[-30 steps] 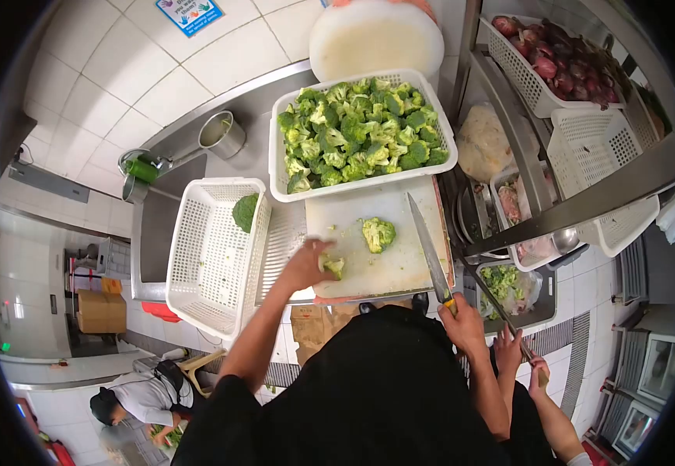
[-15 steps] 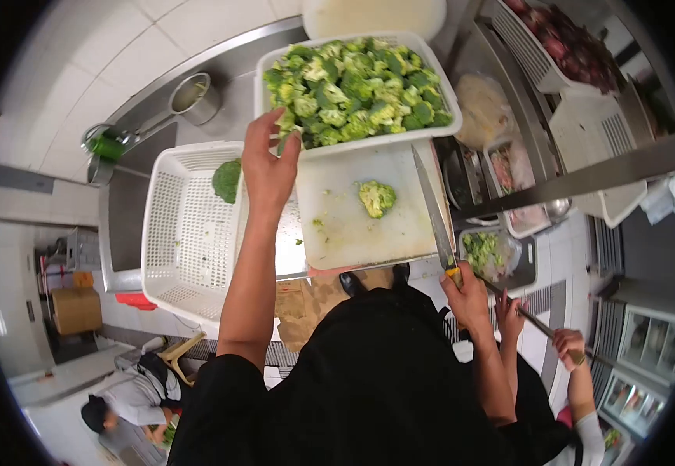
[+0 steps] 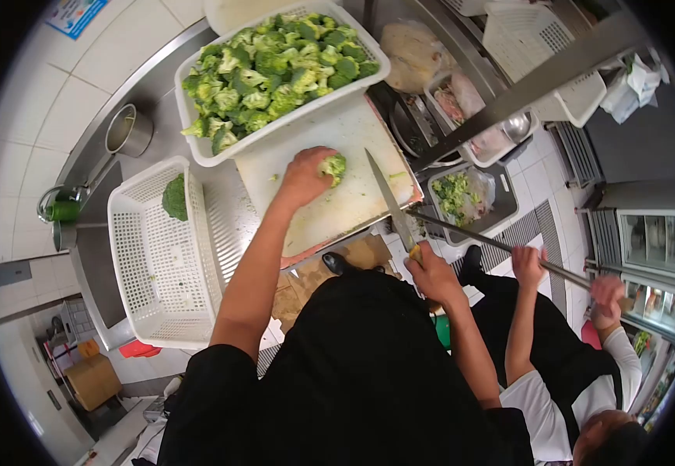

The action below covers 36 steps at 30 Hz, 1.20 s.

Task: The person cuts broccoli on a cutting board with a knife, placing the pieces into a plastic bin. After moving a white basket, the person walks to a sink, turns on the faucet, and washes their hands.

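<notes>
On the white cutting board (image 3: 326, 213), my left hand (image 3: 306, 180) is closed around a broccoli piece (image 3: 334, 168), whose right side shows past the fingers. My right hand (image 3: 435, 277) grips a knife (image 3: 388, 194) by its yellow handle. Its long blade points away from me over the board's right part, apart from the broccoli. Behind the board stands a white basket (image 3: 211, 160) heaped with cut broccoli florets (image 3: 275, 74). Small green crumbs lie on the board.
To the left, a white perforated basket (image 3: 162, 272) holds one broccoli head (image 3: 174, 197). A metal pot (image 3: 129, 130) stands behind it. At right, a grey bin (image 3: 500, 213) contains broccoli scraps. Close by on the right, another person's hands (image 3: 529, 266) hold a long pole (image 3: 500, 245).
My left hand has moved from the floret basket down to the board and closed on the broccoli piece. The view has turned. The person with the pole shows more fully.
</notes>
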### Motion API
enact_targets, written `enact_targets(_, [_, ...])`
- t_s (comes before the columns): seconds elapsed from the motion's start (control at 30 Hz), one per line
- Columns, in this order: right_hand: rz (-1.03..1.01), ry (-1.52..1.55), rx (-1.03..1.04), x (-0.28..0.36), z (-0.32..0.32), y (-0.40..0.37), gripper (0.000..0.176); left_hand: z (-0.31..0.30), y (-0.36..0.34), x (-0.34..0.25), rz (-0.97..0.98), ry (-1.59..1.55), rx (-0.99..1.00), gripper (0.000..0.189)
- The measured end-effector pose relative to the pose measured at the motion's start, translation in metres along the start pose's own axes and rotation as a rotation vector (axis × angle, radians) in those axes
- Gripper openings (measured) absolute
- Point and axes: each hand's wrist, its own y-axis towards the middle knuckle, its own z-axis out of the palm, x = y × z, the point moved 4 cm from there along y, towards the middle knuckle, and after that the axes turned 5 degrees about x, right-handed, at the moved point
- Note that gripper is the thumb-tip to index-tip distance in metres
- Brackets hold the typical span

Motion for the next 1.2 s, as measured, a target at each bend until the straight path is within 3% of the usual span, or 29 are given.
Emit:
enact_targets(0.2, [-0.093, 0.030, -0.038, -0.001, 0.005, 0.013, 0.042, 0.003, -0.025, -0.011, -0.125, -0.041, -0.097, 0.052])
enact_targets(0.27, [-0.019, 0.013, -0.080, 0.011, -0.003, -0.004, 0.041, 0.002, -0.039, -0.015, -0.160, -0.036, -0.131, 0.052])
enact_targets(0.33, [-0.031, 0.017, -0.090, 0.013, -0.002, -0.017, 0.041, -0.001, -0.061, -0.013, -0.275, -0.198, -0.268, 0.053])
enact_targets(0.43, [-0.061, -0.026, -0.119, 0.008, 0.007, -0.019, 0.040, -0.006, -0.077, -0.010, -0.436, -0.301, -0.213, 0.054])
enact_targets(0.57, [-0.149, -0.186, -0.180, -0.001, 0.015, -0.008, 0.039, 0.008, -0.084, 0.020, -0.297, -0.301, -0.276, 0.056])
enact_targets(0.67, [-0.067, -0.187, -0.130, 0.032, 0.009, -0.031, 0.039, 0.011, -0.089, 0.032, -0.167, -0.398, -0.301, 0.058])
enact_targets(0.87, [-0.108, -0.219, -0.139, 0.066, 0.031, -0.055, 0.037, -0.012, -0.087, 0.022, -0.192, -0.385, -0.099, 0.061])
enact_targets(0.93, [-0.057, -0.212, -0.132, 0.076, 0.034, -0.060, 0.036, -0.014, -0.083, 0.024, -0.084, -0.322, 0.012, 0.060])
enact_targets(1.03, [0.006, -0.182, -0.130, 0.082, 0.037, -0.069, 0.034, -0.014, -0.074, 0.034, 0.011, -0.221, -0.006, 0.056])
enact_targets(1.13, [0.016, -0.159, -0.145, 0.090, 0.038, -0.071, 0.033, -0.014, -0.065, 0.031, -0.124, -0.337, -0.143, 0.054])
enact_targets(1.2, [0.011, -0.166, -0.143, 0.090, 0.041, -0.070, 0.034, -0.014, -0.059, 0.026, -0.144, -0.396, -0.111, 0.055])
